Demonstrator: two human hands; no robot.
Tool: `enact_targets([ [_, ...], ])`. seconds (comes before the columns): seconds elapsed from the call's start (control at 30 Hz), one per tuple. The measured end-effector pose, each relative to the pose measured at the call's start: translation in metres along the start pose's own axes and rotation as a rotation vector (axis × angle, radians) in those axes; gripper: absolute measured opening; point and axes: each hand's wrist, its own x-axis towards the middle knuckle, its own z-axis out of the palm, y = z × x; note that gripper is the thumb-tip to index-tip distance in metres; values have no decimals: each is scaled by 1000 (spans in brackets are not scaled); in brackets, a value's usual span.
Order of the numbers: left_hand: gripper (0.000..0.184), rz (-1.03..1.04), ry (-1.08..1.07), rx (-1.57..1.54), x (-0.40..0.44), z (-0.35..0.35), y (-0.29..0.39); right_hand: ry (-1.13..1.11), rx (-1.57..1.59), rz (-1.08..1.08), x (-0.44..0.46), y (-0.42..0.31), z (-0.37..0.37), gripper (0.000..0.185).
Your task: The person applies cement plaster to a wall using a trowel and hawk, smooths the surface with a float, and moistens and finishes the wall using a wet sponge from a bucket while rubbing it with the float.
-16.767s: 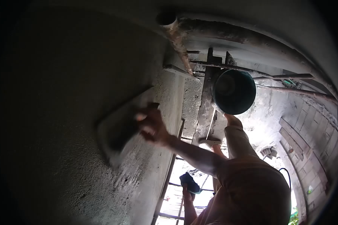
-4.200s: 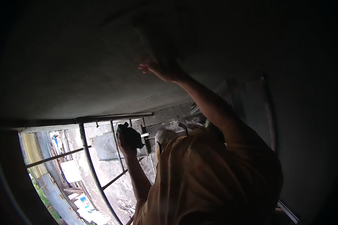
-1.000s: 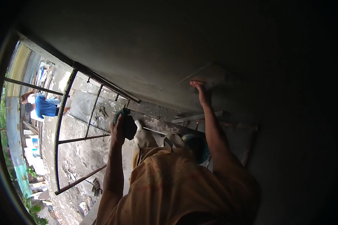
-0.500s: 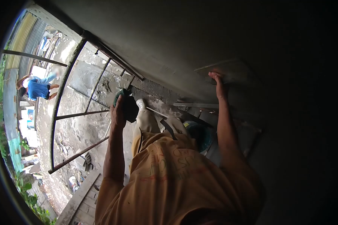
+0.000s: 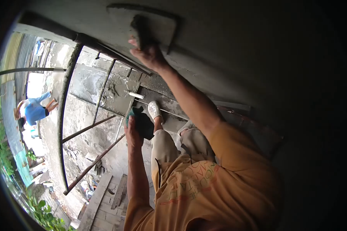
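My right hand is raised against the grey wall, its fingers closed around the handle end of a plastering trowel. The broad flat plate of that tool lies against the wall surface. Lower and to the left, my left hand grips a dark green, ragged-edged piece that looks like a sponge or foam pad; its exact kind is unclear. Just beyond it is a mortar-smeared board with a lump of wet mortar on top.
Metal scaffold bars stand along my left side. Beneath my feet are planks. Down on the ground, another person in a blue shirt is bent over. Wooden boards lie at lower left, and a corrugated fence runs behind.
My right hand and the trowel have swept left and upward across the wall. My left hand, still holding the green piece, has shifted slightly right and down in view. The other person bends lower.
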Motion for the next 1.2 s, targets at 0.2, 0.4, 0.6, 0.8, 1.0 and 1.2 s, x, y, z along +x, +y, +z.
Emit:
enact_targets([
  [0.2,51,-23,-31,7,50,-40,-13,61,-530,220,-49,221,-6,29],
  [0.4,43,-75,50,124,59,-53,-29,33,-882,562,-222,244,-203,45],
  [0.6,46,-240,-351,196,26,22,-68,-20,-1078,551,-322,48,-372,30],
  [0.8,41,-246,-701,566,-43,158,-88,389,-667,286,-390,-147,-393,21],
  [1.0,31,-128,-1364,871,-44,235,-149,613,-548,538,-569,-203,-372,29],
  [1.2,26,170,-1964,1640,-98,333,-208,713,-769,733,-705,-167,-371,32],
])
